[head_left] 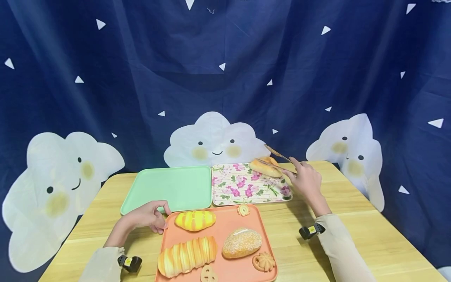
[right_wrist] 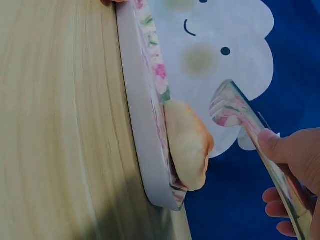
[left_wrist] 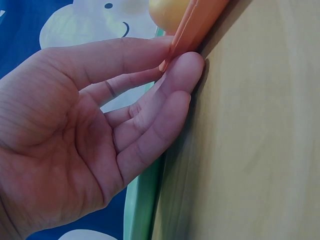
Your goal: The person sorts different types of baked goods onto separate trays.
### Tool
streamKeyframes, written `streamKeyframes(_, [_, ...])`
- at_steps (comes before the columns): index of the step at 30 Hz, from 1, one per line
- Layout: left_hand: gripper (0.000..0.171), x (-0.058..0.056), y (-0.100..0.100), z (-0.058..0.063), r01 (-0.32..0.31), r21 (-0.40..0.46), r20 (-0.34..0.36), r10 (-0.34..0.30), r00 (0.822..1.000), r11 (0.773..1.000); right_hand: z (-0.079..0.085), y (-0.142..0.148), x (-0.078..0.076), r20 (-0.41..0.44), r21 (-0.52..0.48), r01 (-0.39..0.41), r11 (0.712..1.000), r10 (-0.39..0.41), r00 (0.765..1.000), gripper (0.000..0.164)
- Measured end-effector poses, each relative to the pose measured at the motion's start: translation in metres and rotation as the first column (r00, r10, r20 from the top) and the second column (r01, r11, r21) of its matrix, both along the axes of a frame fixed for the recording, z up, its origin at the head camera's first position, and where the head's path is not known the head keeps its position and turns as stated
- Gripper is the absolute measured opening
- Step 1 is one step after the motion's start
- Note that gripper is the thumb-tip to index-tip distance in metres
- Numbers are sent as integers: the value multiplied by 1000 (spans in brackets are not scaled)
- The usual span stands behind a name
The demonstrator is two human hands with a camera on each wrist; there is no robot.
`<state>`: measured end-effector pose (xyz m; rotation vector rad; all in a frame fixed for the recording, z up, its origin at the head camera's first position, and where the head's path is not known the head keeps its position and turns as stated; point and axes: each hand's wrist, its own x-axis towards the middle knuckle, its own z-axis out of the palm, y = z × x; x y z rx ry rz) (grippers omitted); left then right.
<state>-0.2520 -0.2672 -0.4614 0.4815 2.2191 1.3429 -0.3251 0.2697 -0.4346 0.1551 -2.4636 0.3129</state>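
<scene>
My right hand grips metal tongs, whose two arms stand spread. In the right wrist view the tongs' tip is apart from a bread roll, which lies at the end of the floral tray; in the head view one arm overlaps the roll. At the near left, my left hand pinches the rim of the orange tray at its far left corner, between thumb and fingers. That tray bears a yellow striped bread, a long ridged loaf and a seeded bun.
A green tray lies left of the floral one, behind the orange tray. Several cookies, one flower-shaped and one round, are on the orange tray. The wooden table ends at a dark blue cloud-patterned curtain.
</scene>
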Motion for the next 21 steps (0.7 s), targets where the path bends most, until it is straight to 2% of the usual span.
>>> streamKeyframes(6, [26, -1, 0, -2, 3, 3, 1, -3, 1000, 1000, 5, -6, 2, -119, 20, -49, 999, 51, 992, 59])
streamKeyframes(13, [26, 0, -1, -3, 2, -13, -5, -2, 1000, 1000, 18, -18, 10, -257, 24, -155, 988, 156, 954, 55])
streamKeyframes(16, [26, 0, -1, -2, 2, -20, -12, -2, 1000, 1000, 28, -26, 16, -267, 10, -199, 980, 195, 944, 53])
streamKeyframes(21, [27, -1, 0, -2, 0, -21, -15, 0, 1000, 1000, 45, -39, 30, -220, -35, -281, 959, 267, 938, 51])
